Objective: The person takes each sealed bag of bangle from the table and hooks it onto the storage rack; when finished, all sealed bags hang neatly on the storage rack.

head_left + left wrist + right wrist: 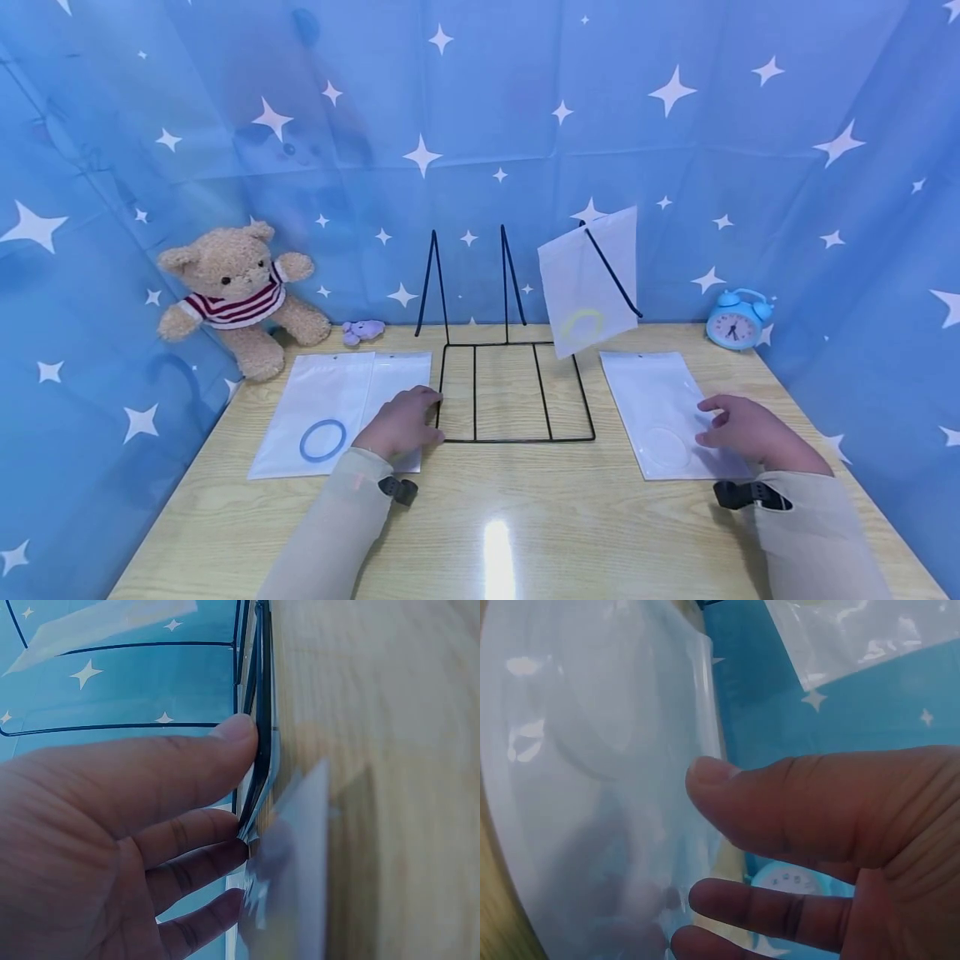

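Black rack (542, 392) touching left fingers (196, 868); right fingers (765, 907) near white pouch (651, 392).

Head camera sits high and back, facing forward and down over the desk (585, 533) to the blue curtain (480, 108), while wrist cameras, very near and tipped sideways, look past the left hand (400, 422) at the wire rack (517, 440) and past the right hand (757, 432) at the alarm clock (733, 327), both shared with the head view.
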Tool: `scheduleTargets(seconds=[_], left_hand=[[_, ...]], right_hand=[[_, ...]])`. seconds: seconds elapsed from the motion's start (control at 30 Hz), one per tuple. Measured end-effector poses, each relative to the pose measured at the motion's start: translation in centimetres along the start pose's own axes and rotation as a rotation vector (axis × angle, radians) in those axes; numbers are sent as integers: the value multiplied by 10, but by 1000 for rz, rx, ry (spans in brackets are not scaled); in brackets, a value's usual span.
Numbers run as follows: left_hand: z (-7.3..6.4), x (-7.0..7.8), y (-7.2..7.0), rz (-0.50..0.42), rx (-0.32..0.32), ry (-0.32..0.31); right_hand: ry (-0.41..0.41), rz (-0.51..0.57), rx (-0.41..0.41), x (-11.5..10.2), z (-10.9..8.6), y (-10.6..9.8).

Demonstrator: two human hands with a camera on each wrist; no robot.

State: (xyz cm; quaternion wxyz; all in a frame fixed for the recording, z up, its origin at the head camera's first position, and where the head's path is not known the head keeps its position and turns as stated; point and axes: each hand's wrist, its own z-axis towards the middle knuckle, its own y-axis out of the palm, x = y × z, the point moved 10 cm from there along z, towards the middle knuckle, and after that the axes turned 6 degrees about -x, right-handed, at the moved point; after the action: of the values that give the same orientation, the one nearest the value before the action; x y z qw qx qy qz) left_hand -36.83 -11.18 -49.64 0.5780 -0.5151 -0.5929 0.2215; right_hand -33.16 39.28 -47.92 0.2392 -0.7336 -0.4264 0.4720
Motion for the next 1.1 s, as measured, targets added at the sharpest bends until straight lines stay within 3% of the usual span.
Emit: scheduleTargets(seconds=[0.3, 0.63, 1.1], left_hand=[[1, -3, 1, -5, -5, -14], [2, -4, 2, -10, -7, 3], [3, -3, 1, -2, 1, -2]], right_hand=[[66, -30, 3, 6, 2, 4], [69, -198, 29, 0, -1, 7], [48, -164, 28, 5, 3, 9]])
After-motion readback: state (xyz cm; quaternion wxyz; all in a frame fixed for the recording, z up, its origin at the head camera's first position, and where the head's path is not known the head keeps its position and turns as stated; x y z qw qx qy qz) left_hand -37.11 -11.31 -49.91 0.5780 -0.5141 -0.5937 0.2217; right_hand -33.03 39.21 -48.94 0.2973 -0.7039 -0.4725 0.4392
